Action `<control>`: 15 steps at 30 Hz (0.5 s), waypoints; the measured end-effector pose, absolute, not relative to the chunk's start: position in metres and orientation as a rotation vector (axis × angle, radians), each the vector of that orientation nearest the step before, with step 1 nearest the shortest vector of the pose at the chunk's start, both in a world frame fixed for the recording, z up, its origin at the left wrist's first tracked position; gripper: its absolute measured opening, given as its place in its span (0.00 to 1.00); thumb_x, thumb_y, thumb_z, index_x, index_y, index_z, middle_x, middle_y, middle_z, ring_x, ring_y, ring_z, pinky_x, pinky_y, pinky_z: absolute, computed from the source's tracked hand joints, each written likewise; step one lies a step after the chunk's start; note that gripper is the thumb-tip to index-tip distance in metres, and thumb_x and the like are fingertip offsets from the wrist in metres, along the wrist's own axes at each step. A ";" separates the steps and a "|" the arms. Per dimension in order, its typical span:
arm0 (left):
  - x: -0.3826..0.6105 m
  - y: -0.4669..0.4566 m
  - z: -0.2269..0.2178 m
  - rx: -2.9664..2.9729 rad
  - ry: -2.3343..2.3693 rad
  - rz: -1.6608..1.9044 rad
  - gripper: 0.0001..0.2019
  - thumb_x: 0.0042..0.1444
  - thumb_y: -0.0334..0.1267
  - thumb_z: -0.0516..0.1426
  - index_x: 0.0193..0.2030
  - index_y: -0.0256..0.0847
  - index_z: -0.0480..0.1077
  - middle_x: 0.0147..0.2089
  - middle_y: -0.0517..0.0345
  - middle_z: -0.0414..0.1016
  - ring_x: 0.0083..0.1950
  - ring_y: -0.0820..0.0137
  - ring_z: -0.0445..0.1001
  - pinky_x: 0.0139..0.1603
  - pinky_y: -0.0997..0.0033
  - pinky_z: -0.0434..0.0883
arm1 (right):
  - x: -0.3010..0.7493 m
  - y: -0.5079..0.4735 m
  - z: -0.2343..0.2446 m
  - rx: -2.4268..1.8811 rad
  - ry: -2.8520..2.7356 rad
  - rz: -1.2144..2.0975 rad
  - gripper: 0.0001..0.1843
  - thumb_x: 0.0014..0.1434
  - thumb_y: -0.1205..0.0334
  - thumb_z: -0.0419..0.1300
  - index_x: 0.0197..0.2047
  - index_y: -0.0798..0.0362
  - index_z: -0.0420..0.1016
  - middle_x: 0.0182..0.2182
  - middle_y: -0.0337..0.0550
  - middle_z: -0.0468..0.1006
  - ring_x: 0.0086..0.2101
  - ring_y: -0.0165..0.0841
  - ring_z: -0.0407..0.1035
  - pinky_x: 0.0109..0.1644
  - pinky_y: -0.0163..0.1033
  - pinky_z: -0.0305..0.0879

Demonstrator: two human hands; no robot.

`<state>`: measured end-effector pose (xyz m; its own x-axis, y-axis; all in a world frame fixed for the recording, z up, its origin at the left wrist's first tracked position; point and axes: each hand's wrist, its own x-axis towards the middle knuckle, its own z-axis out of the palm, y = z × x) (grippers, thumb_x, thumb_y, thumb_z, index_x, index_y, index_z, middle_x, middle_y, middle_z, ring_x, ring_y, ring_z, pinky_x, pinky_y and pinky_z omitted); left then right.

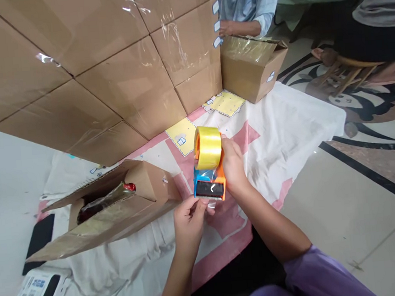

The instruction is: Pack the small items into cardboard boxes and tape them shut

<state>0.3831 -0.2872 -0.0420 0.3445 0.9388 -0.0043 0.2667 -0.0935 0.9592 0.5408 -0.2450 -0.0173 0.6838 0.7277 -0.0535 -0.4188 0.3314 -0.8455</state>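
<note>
My right hand [232,164] is wrapped round an orange and blue tape dispenser [210,188], held up over the table. A roll of yellowish clear packing tape [208,147] sits at its upper end. At the dispenser's toothed edge, my left hand [190,217] pinches the loose end of the tape [211,206] between thumb and fingers. To the left lies a cardboard box [159,183] with its flaps open. Inside it shows something in clear wrapping with a red part [129,187]; the rest of its contents is dark and hard to make out.
A wall of stacked, taped cartons [122,76] rises behind. Beyond it, a person [250,5] has a hand at another taped box [246,67]. A white device [40,288] lies at the lower left on the cloth-covered table [272,127]. Another person sits on a stool [356,62].
</note>
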 end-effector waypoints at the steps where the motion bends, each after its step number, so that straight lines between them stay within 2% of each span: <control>1: 0.384 -0.288 -0.043 1.623 1.113 0.858 0.16 0.62 0.44 0.59 0.26 0.40 0.77 0.22 0.62 0.77 0.25 0.73 0.75 0.30 0.77 0.70 | 0.540 -0.247 -0.017 -0.969 -0.333 0.805 0.17 0.63 0.49 0.58 0.27 0.49 0.66 0.24 0.33 0.68 0.26 0.29 0.64 0.30 0.34 0.63; 4: 0.387 -0.290 -0.045 1.684 1.115 0.896 0.17 0.64 0.43 0.58 0.23 0.41 0.75 0.21 0.63 0.77 0.24 0.74 0.74 0.30 0.78 0.70 | 0.541 -0.249 -0.017 -0.962 -0.246 0.860 0.15 0.61 0.52 0.59 0.26 0.49 0.65 0.23 0.32 0.67 0.24 0.29 0.62 0.29 0.34 0.61; 8: 0.388 -0.291 -0.042 1.732 1.090 0.860 0.16 0.64 0.42 0.58 0.25 0.42 0.75 0.21 0.65 0.76 0.24 0.75 0.74 0.30 0.79 0.69 | 0.544 -0.252 -0.014 -0.955 -0.184 0.881 0.13 0.58 0.55 0.60 0.25 0.49 0.64 0.22 0.31 0.66 0.23 0.29 0.60 0.28 0.34 0.59; 15: 0.384 -0.290 -0.044 1.820 1.071 0.851 0.18 0.65 0.41 0.57 0.23 0.41 0.73 0.21 0.64 0.75 0.24 0.75 0.73 0.30 0.78 0.67 | 0.541 -0.258 -0.014 -0.916 -0.201 0.933 0.12 0.58 0.60 0.57 0.24 0.50 0.66 0.20 0.31 0.66 0.22 0.28 0.58 0.26 0.34 0.57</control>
<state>0.3839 -0.2896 -0.0441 0.4050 0.9044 0.1345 0.3359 -0.2840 0.8980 0.5410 -0.2579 -0.0142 0.6075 0.7628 -0.2215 -0.6042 0.2627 -0.7523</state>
